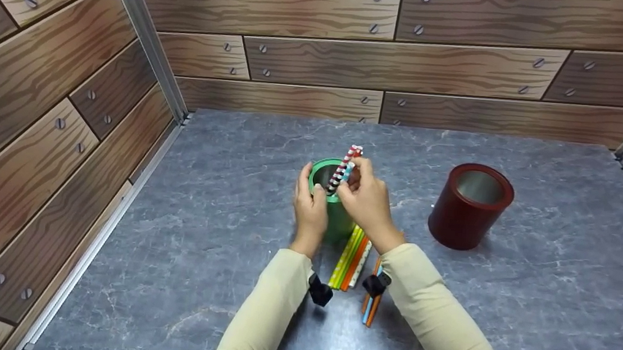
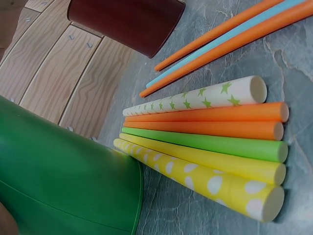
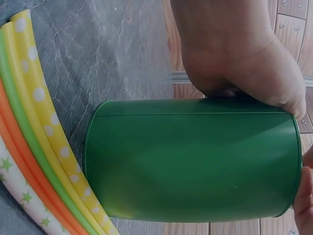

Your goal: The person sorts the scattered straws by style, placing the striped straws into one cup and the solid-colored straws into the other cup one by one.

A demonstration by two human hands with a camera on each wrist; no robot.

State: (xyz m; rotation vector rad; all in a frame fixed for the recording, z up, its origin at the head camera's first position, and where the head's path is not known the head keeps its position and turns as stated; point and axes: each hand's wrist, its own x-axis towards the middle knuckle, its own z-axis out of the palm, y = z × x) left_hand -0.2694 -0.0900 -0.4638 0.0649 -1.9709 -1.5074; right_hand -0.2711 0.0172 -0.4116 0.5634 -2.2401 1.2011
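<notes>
A green can [image 1: 338, 225] stands upright on the table. My left hand [image 1: 310, 214] holds its left side, with fingers along the wall and the thumb near the rim. In my right hand [image 1: 368, 202], fingers and thumb pinch several striped paper straws [image 1: 346, 161], in red-white, black-white and blue. These straws tilt over the can's mouth with their lower ends inside the rim; how deep they reach is hidden. The right wrist view shows the can's wall [image 3: 195, 161] with the left hand [image 3: 239, 58] against it. Right fingertips [image 3: 305, 196] appear near its rim.
Beside the can's base lie yellow, green, orange and star-patterned straws [image 2: 205, 129] in a row. Two orange straws and a blue straw [image 2: 220, 41] lie apart from them. A dark red can [image 1: 459, 222] stands to the right. Wood-patterned walls [image 1: 322, 57] border the grey table [image 1: 217, 223].
</notes>
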